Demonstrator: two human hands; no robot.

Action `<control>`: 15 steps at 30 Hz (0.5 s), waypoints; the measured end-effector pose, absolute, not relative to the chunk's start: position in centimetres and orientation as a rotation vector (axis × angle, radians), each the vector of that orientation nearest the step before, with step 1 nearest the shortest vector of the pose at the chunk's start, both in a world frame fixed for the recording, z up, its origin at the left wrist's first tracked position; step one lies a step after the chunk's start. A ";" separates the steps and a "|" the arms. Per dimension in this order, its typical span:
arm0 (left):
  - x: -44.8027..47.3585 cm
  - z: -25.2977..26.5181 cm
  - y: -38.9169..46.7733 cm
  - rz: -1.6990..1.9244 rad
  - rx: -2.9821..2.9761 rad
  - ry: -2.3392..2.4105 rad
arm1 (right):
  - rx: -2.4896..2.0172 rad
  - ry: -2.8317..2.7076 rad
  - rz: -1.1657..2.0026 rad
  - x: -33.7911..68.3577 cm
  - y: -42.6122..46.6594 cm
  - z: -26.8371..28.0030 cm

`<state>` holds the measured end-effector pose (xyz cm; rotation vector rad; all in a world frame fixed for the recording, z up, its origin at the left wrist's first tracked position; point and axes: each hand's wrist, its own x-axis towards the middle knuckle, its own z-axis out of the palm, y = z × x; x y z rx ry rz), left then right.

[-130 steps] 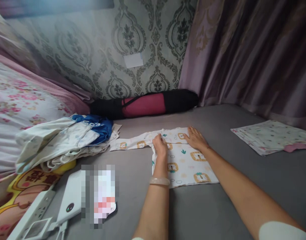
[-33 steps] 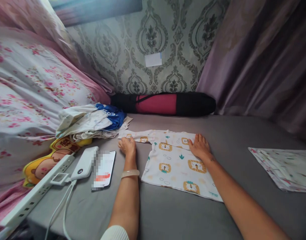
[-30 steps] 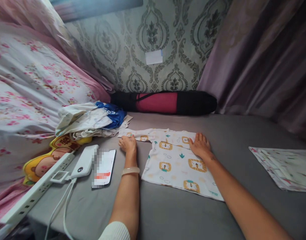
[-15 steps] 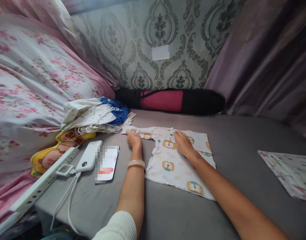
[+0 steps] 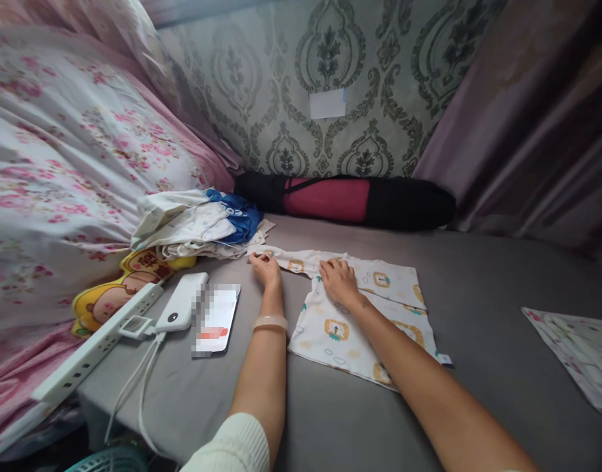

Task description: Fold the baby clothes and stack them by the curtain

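Observation:
A small white shirt (image 5: 315, 328) with a lion-face print lies folded on the grey bed sheet, one sleeve stretched out to the left. My left hand (image 5: 265, 267) is closed on the end of that sleeve, thumb and fingers pinching the cloth. At the shoulder, where the sleeve joins the body, my right hand (image 5: 339, 280) presses down with bent fingers closed on the fabric. My right forearm crosses over the lower part of the shirt and hides some of it. A small white tag (image 5: 444, 359) sticks out at the shirt's right edge.
A heap of clothes (image 5: 193, 223) lies at back left, before a long black-and-red bag (image 5: 325, 200). On the left are a yellow pillow (image 5: 104, 305), a power strip (image 5: 99, 344), a white power bank (image 5: 183, 301) and a phone (image 5: 220, 318). Folded printed cloth (image 5: 576, 347) lies right.
My right hand has slid left across the shirt to the shoulder, its fingers now more bent. My left hand stays at the sleeve end. The view has shifted slightly.

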<state>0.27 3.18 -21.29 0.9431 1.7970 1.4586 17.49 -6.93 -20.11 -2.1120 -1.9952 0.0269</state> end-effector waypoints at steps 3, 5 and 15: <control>0.3 -21.2 4.3 1.639 0.586 1.498 | -2.177 -1.947 0.027 16.9 -6.1 -20.1; 0.3 -20.8 4.8 1.638 0.489 1.421 | -2.198 -1.927 0.027 16.6 -5.7 -20.1; -1.9 -18.7 4.8 1.478 0.331 0.947 | -2.241 -1.937 0.015 16.1 -5.0 -19.9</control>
